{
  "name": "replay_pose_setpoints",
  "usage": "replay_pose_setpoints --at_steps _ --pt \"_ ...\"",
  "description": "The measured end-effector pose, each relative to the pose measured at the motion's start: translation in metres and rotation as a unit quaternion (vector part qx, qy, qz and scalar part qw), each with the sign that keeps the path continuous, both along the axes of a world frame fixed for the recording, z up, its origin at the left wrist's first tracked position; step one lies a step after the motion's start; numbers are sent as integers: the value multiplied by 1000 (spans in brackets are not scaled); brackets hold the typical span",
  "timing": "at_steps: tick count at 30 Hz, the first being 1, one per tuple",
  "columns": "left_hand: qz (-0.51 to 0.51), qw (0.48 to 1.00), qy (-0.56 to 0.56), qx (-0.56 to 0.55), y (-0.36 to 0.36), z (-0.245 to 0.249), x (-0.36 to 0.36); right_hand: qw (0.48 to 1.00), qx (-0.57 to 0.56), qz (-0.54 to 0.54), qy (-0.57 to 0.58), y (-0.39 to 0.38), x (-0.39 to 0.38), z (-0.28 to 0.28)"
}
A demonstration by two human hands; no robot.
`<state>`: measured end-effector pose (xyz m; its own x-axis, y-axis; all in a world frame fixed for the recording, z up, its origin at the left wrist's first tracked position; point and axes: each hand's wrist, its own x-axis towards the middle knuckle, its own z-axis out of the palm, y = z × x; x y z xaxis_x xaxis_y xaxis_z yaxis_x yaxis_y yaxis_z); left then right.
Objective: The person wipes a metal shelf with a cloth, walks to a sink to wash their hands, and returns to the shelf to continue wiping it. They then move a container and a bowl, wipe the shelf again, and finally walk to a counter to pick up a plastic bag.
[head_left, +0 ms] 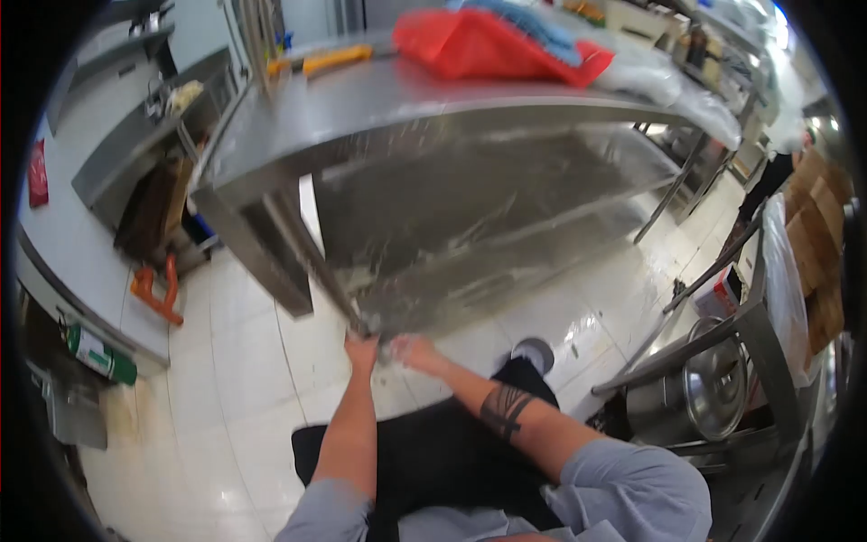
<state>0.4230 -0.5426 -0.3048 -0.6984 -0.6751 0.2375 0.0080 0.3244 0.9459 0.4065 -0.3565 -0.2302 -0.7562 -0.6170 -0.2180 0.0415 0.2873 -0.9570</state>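
Observation:
Low beneath a stainless steel table (361,135), my left hand (361,350) is closed around the lower end of a metal table leg (312,248). Just to its right is my right hand (417,352), smeared by motion, with whitish patches on the fingers. Whether it holds anything I cannot make out. Behind both hands is the table's wet steel lower shelf (470,208), streaked with pale marks.
On the tabletop lie a red bag (488,50), a blue cloth (533,27) and a yellow-handled tool (336,59). An orange object (161,289) and a green cylinder (99,354) are left. A lidded pot (713,379) sits on a rack at right. The tiled floor (226,397) is wet.

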Motion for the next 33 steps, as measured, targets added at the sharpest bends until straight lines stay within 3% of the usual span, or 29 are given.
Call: replay_pose_setpoints --at_steps 1,2,4,6,7,8,9,10,12,13,14,15,16,18,19,20,22,24,26,28,30,31,33 --pt "15 998 -44 -52 8 10 7 959 132 75 241 -2 -13 -32" --pt "7 993 -101 -55 13 20 19 974 139 80 159 -1 -14 -40" --pt "27 969 -227 -93 12 -4 19 979 137 82 129 6 -11 -56" --pt "64 957 -275 -68 19 -22 27 979 132 97 124 2 -1 -54" --pt "97 947 -303 -44 30 -27 26 994 111 7 15 -1 3 -60" --pt "70 964 -250 61 49 -17 35 988 91 -83 -94 -3 6 -67" --pt "43 966 -192 166 72 1 45 960 44 -114 -252 3 16 -23" --pt "-21 971 -198 135 93 18 48 958 47 -112 -259 10 10 -31" --pt "-150 964 -206 71 122 69 55 927 -116 -140 -327 32 -7 -57" --pt "-213 954 -205 36 127 102 54 931 -124 -163 -301 53 -23 -57" --pt "-261 956 -138 2 127 128 52 935 -131 -185 -273 73 -36 -56" --pt "-305 949 -68 -33 125 152 46 889 -231 -303 -252 85 -27 4" --pt "-282 950 -30 -127 119 175 40 937 -144 -295 -117 98 -33 51" --pt "-200 926 65 -313 96 225 27 939 -141 -311 48 127 -41 137" --pt "-142 896 122 -402 81 247 23 927 -143 -301 173 136 -57 164" --pt "-93 894 167 -406 67 260 22 899 -146 -288 295 140 -79 183" --pt "-37 886 212 -412 51 273 17 829 -47 -217 514 127 -127 205" --pt "96 857 231 -450 42 279 10 861 145 -107 475 80 -139 220" --pt "137 841 233 -469 40 281 -10 777 211 50 590 22 -159 201" --pt "181 823 229 -487 33 280 -26 748 255 134 598 -44 -184 209" --pt "247 755 245 -556 27 281 -38 762 255 130 581 -100 -216 203" --pt "248 754 244 -557 23 282 -40 766 255 128 576 -122 -229 198" --pt "259 723 274 -579 12 283 -41 681 263 202 653 -139 -232 181"
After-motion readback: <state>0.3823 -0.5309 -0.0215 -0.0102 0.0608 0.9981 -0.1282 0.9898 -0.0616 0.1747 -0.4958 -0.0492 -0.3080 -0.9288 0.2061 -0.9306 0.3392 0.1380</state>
